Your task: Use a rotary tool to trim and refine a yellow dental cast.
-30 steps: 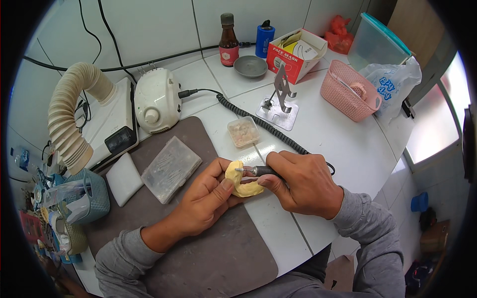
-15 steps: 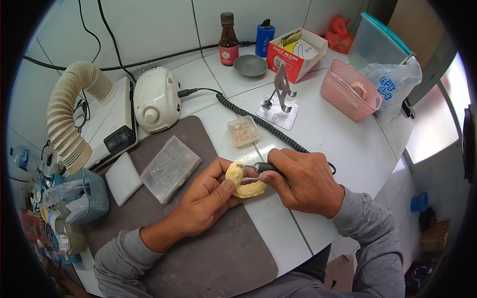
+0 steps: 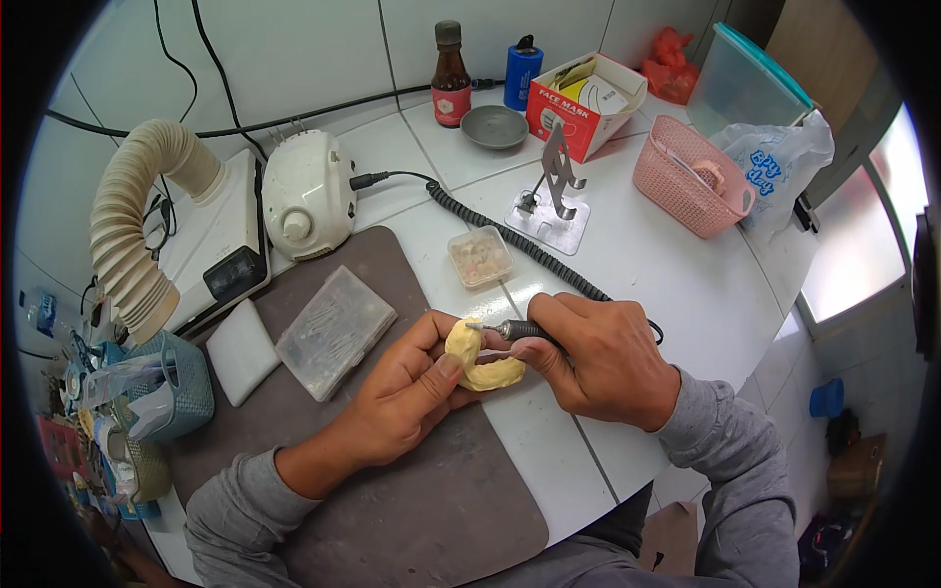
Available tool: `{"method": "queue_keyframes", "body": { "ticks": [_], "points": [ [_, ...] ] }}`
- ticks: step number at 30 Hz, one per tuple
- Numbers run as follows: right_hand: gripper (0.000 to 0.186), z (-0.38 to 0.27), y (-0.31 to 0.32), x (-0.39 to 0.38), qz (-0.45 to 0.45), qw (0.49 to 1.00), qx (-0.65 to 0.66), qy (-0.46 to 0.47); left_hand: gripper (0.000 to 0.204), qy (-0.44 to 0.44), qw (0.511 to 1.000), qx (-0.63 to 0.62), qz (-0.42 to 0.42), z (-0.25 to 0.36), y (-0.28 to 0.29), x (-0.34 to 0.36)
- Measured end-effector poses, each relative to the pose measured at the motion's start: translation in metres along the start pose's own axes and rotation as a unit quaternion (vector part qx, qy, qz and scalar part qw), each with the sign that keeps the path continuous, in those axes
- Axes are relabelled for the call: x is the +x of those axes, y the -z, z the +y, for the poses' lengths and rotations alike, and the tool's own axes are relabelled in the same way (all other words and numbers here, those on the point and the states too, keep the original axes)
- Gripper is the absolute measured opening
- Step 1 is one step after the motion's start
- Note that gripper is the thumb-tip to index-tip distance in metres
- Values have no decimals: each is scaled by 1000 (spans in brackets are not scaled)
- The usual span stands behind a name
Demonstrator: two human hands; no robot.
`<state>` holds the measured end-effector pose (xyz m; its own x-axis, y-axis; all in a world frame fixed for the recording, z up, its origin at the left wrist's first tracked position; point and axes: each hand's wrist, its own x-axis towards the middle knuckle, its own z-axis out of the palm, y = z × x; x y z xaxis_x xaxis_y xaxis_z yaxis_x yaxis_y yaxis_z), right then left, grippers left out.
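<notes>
The yellow curved cast (image 3: pixel 482 359) looks like a little horseshoe, pale and chalky. It sits just above the edge of the brown mat (image 3: pixel 412 490), held up in both hands. The left hand (image 3: pixel 407 392) curls around it, thumb pressed on top. The right hand (image 3: pixel 598 358) grips a grinding tool (image 3: pixel 518 330) like a pencil, its tip touching the cast. This looks like the trimming step. Next, it probably needs small, gentle strokes and a steady hold.

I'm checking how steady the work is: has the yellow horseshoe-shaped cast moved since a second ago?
No. The yellow cast sits in the same spot below the small clear tub, pinched by the left hand, with the right hand holding the tool against it.
</notes>
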<state>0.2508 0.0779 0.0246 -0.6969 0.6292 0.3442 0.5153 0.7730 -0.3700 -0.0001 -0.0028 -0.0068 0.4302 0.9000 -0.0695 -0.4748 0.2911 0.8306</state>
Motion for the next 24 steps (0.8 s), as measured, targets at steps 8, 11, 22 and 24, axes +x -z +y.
{"method": "queue_keyframes", "body": {
  "ticks": [8, 11, 22, 24],
  "points": [
    [38, 0, 1, 0, 1, 1000, 3, 7, 35, -10, 1000, 12, -15, -2, 2, -1],
    [38, -1, 0, 0, 1, 1000, 4, 9, 35, -8, 1000, -7, -11, -2, 2, 0],
    [38, -3, 1, 0, -17, 1000, 3, -1, 34, 1, 1000, -11, -6, -1, 2, 0],
    [38, 1, -1, 0, 1, 1000, 0, 2, 34, -4, 1000, -8, -8, -1, 1, 0]
  ]
}}
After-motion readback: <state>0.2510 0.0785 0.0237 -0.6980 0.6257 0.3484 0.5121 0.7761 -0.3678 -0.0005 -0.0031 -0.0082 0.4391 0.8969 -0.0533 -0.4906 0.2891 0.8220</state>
